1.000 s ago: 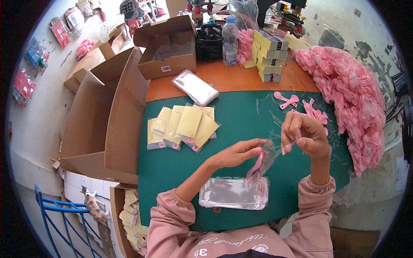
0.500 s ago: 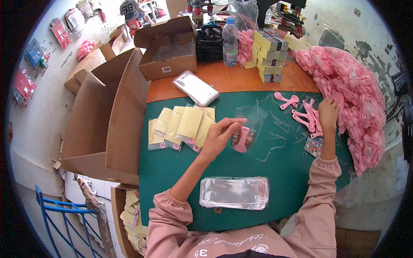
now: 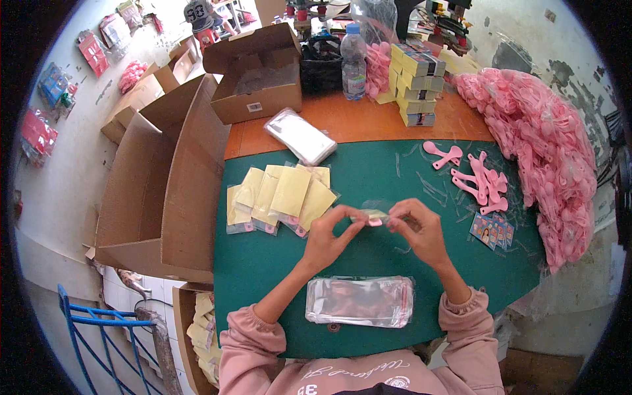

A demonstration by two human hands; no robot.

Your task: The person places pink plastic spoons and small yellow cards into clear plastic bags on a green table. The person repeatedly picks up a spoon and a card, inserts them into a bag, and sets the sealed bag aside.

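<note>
Over the middle of the green mat (image 3: 263, 283), my left hand (image 3: 327, 238) and my right hand (image 3: 423, 232) pinch opposite sides of a small clear plastic bag (image 3: 376, 215). The bag is tipped nearly edge-on, and a bit of pink spoon shows at its lower side. Beyond my right hand lies a loose heap of pink plastic spoons (image 3: 484, 181), with several small picture cards (image 3: 490, 232) fanned out nearer me. A stack of clear bags (image 3: 359, 301) lies between my forearms. Filled bags with pale yellow backs (image 3: 289, 191) overlap left of my left hand.
A large pile of wrapped pink spoons (image 3: 559, 151) lines the right edge. Behind are banded card stacks (image 3: 416, 85), a water bottle (image 3: 353, 62) and another bag stack (image 3: 301, 136). Open cardboard boxes (image 3: 194, 171) stand at the left, with a blue metal frame (image 3: 112, 316) below.
My right hand has come left from the spoon heap to the bag and now grips its other side. The bag has tipped from facing up to nearly edge-on.
</note>
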